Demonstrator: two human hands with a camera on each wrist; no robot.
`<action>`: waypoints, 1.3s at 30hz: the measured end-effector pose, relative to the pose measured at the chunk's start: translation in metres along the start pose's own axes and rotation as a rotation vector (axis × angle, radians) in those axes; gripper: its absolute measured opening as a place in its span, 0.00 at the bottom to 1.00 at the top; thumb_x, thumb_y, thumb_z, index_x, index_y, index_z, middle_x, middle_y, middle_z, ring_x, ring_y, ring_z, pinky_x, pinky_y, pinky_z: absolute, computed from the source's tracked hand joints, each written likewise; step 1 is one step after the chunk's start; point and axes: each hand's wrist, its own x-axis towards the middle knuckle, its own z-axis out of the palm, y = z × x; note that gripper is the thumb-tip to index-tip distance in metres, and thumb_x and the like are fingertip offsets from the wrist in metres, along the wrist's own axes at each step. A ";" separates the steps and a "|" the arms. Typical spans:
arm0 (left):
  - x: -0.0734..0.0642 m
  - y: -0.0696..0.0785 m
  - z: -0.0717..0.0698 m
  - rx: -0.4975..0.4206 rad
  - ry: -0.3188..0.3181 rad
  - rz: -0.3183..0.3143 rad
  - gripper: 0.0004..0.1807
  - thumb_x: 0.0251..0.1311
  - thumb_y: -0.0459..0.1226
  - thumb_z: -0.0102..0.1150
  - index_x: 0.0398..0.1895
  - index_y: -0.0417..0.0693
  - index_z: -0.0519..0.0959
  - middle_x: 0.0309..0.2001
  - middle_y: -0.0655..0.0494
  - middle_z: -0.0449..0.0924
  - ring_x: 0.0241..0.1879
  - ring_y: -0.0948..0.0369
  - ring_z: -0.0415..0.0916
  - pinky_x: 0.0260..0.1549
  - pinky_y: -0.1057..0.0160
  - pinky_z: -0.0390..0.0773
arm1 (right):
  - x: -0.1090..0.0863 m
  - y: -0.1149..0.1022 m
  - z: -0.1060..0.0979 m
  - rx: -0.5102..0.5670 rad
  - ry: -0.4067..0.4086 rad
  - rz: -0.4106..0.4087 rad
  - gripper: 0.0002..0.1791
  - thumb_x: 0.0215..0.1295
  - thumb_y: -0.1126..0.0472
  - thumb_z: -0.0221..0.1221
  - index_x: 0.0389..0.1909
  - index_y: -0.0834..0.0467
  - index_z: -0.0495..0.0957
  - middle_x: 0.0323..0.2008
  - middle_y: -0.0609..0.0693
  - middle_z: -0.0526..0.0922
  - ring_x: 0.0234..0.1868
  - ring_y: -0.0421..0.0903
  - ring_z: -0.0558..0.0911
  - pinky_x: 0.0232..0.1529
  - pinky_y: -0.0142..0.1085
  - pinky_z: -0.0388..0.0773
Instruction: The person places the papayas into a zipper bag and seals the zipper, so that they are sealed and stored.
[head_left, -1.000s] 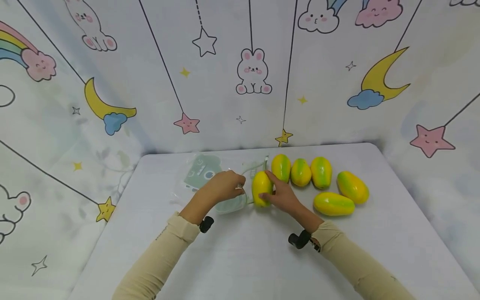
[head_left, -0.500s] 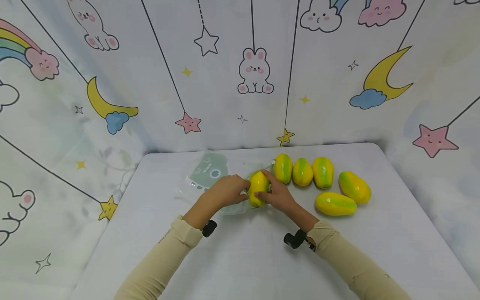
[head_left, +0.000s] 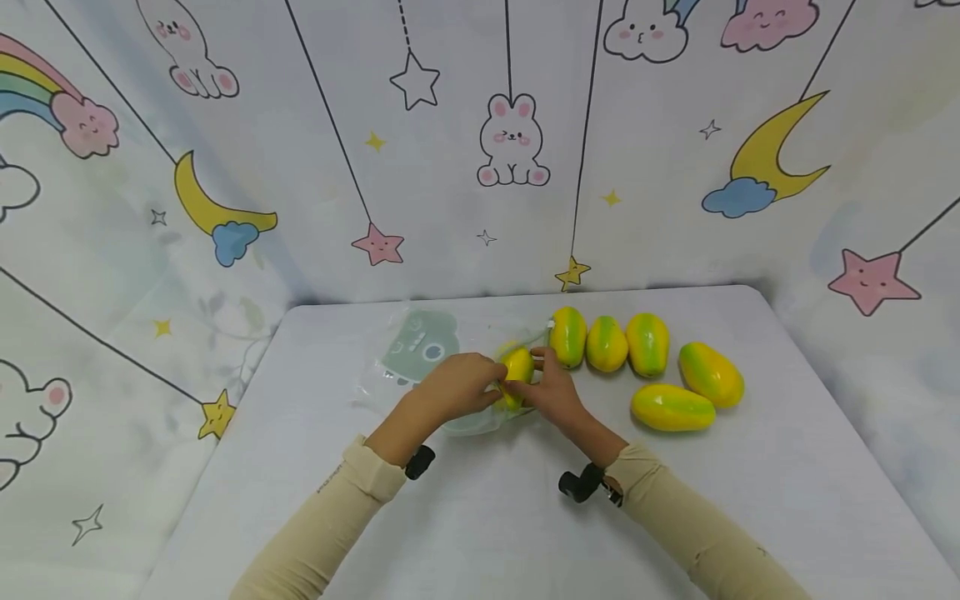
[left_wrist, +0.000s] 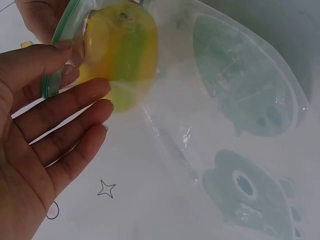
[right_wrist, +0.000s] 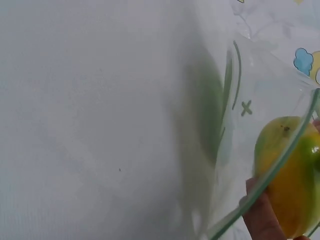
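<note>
A clear zip bag with pale green cartoon prints lies on the table, its mouth to the right. My left hand pinches the bag's green rim between thumb and forefinger; its other fingers extend along the bag in the left wrist view. A yellow-green mango is inside the bag's mouth, seen through the plastic. My right hand holds this mango at the opening, thumb on the near side. In the right wrist view the bag's green rim crosses in front of the mango. The right fingertips are partly hidden.
Three mangoes stand in a row at the back right, including a middle mango. Two more, a lying mango and a tilted mango, sit nearer the right side. A patterned cloth backdrop rises behind the white table.
The mango has moved left and into the bag's mouth with my right hand. My left hand has shifted slightly right while pinching the rim. The other mangoes stay put.
</note>
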 end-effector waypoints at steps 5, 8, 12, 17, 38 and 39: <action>-0.002 0.004 -0.002 0.013 0.036 0.046 0.06 0.63 0.41 0.64 0.38 0.50 0.81 0.31 0.61 0.82 0.29 0.65 0.74 0.33 0.67 0.77 | -0.001 0.000 0.002 0.055 -0.012 0.013 0.45 0.58 0.50 0.69 0.69 0.57 0.55 0.69 0.66 0.64 0.49 0.58 0.82 0.44 0.41 0.83; -0.002 0.006 -0.003 0.029 0.044 0.054 0.05 0.63 0.41 0.63 0.36 0.51 0.81 0.30 0.62 0.82 0.28 0.65 0.74 0.32 0.67 0.76 | 0.001 0.001 0.003 0.088 -0.056 0.014 0.42 0.61 0.53 0.67 0.69 0.57 0.54 0.71 0.66 0.61 0.53 0.60 0.81 0.46 0.42 0.83; -0.002 0.008 -0.003 0.054 0.040 0.049 0.04 0.63 0.41 0.63 0.35 0.51 0.81 0.28 0.62 0.81 0.28 0.65 0.73 0.31 0.66 0.75 | 0.004 0.001 0.005 0.115 -0.102 0.022 0.41 0.63 0.55 0.65 0.70 0.56 0.53 0.72 0.65 0.58 0.57 0.62 0.79 0.48 0.42 0.82; -0.004 0.010 -0.003 0.076 0.046 0.043 0.04 0.63 0.41 0.63 0.35 0.51 0.81 0.28 0.62 0.80 0.27 0.65 0.73 0.30 0.66 0.74 | 0.006 0.002 0.006 0.117 -0.123 0.032 0.40 0.64 0.55 0.65 0.70 0.55 0.53 0.73 0.65 0.58 0.57 0.61 0.79 0.48 0.43 0.82; -0.009 0.008 0.003 0.027 0.055 0.036 0.06 0.62 0.40 0.62 0.41 0.54 0.83 0.34 0.62 0.83 0.33 0.64 0.79 0.35 0.63 0.78 | 0.012 0.009 0.017 0.062 -0.146 -0.068 0.26 0.67 0.55 0.60 0.63 0.55 0.67 0.68 0.62 0.68 0.61 0.60 0.76 0.52 0.47 0.80; -0.009 0.008 0.004 0.023 0.054 0.036 0.05 0.62 0.40 0.63 0.40 0.54 0.83 0.34 0.62 0.83 0.32 0.64 0.78 0.34 0.64 0.78 | 0.012 0.009 0.017 0.024 -0.122 -0.079 0.26 0.66 0.54 0.60 0.62 0.56 0.67 0.67 0.62 0.70 0.60 0.60 0.77 0.53 0.47 0.80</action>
